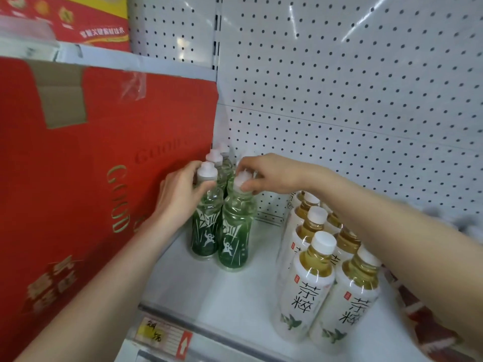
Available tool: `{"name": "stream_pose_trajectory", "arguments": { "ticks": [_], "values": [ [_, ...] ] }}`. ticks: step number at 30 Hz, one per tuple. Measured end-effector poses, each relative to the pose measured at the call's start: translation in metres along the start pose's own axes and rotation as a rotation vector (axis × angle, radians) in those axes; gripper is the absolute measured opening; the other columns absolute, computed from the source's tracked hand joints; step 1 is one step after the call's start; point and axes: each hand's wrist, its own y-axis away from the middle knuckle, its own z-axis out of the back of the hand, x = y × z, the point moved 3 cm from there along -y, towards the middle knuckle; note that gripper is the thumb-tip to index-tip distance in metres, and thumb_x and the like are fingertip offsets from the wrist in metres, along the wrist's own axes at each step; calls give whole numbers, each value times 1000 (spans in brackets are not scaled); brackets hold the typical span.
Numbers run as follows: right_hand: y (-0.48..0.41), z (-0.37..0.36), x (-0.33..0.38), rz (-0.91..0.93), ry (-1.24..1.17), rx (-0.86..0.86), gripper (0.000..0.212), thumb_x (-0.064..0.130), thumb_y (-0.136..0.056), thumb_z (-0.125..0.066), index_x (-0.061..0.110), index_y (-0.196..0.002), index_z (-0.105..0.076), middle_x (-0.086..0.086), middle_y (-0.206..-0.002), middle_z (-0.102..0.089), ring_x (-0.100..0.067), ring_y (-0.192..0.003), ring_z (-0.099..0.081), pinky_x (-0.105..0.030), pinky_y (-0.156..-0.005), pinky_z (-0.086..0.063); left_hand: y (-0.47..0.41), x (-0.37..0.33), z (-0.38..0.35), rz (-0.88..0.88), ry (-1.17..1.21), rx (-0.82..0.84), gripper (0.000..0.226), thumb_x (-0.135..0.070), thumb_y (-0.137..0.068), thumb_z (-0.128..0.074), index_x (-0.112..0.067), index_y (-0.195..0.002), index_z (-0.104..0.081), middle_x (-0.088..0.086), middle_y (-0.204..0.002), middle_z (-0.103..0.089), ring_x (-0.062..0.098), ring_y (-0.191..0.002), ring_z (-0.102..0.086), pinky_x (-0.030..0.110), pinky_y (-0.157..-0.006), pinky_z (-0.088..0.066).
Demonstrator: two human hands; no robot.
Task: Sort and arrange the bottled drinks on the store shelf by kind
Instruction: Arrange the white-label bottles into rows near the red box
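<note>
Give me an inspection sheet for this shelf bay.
Surface: white shelf, bottles standing on it.
Job's things: green bottles upright in two rows at left; tea bottles grouped at right.
Clutter: red item at right edge, blurred.
Grippers: left hand grips one green bottle's neck; right hand pinches another's cap.
Cables: nothing seen.
Surroundings: red carton at left, pegboard behind, price tag on shelf edge.
</note>
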Motion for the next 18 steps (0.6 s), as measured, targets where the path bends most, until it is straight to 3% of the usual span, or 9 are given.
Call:
{"name": "stream_pose_trajectory", "arguments": {
  "ticks": [3, 7, 14, 18],
  "values": [
    [-5, 2, 7, 15, 71, -23, 40, 28, -94, -61, 21, -133, -54, -2, -125, -61, -15, -99, -56, -31, -88, -45, -7, 2, -1, 4, -17, 22, 42, -38, -83, -73, -26, -122, -62, -1, -109, -74, 24, -102, -68, 44, -89, -51],
    [-4, 11, 8, -28, 48, 0, 42, 35, -88, -70, 26, -128, -61, 0, -119, -61, -16, -98, -60, -33, -93, -48, -11, 2, -1, -22, -42, 75, 36, -32, -86, -70, -27, -121, -63, 1, -108, -74, 27, -103, -67, 42, -88, -51],
    [-12, 4, 12, -69, 116, -86, 39, 31, -91, -66, 18, -128, -59, -5, -111, -58, -19, -92, -50, -28, -78, -40, -15, 7, -4, -38, 4, 161, 39, -21, -94, -59, -18, -132, -51, 7, -118, -67, 30, -106, -63, 42, -85, -50],
    [-11, 2, 14, -77, 123, -93, 38, 27, -92, -65, 18, -129, -57, 0, -96, -50, -20, -89, -48, -27, -75, -36, -13, 8, -5, -42, 57, 151, 38, -25, -92, -64, -15, -127, -53, 0, -111, -64, 21, -96, -62, 34, -77, -47]
  ]
}}
